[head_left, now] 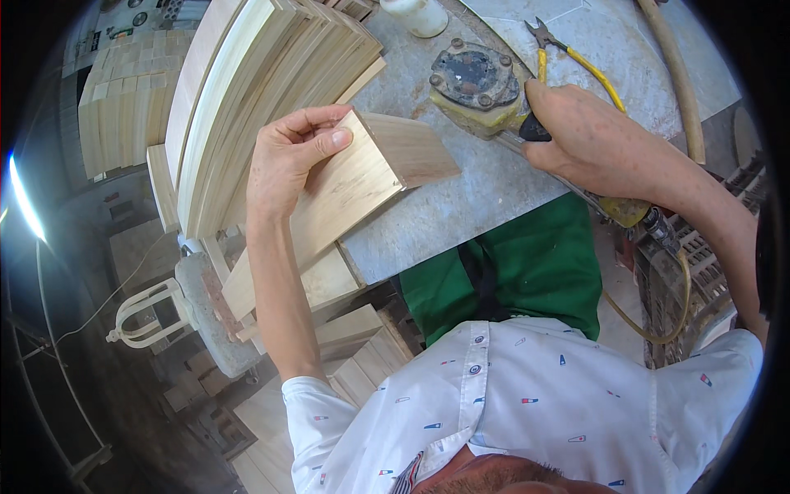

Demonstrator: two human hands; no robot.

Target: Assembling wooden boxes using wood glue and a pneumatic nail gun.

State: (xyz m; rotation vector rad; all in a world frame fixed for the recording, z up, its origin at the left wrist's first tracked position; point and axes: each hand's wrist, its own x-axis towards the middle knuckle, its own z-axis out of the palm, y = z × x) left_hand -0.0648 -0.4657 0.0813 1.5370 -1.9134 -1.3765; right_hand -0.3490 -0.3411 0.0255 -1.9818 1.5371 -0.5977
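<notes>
My left hand (288, 156) pinches the top edge of a pale wooden board (350, 193) between thumb and fingers. The board stands on edge and slants down to the lower left. At its right end a shorter wooden piece (415, 148) meets it at a corner. My right hand (588, 136) is wrapped round the grip of a worn pneumatic nail gun (477, 86), with a dark bolted cap and a yellowish body. The gun is a little right of the corner, apart from the wood. Its nose is hard to make out.
Stacked curved boards (263, 90) rise at the left of the metal table (444, 222). Yellow-handled cutting pliers (597, 70), a white bottle (417, 15) and a wooden stick (676, 78) lie beyond the gun. An air hose (679, 317) hangs at right. More boards (362, 362) are below the table.
</notes>
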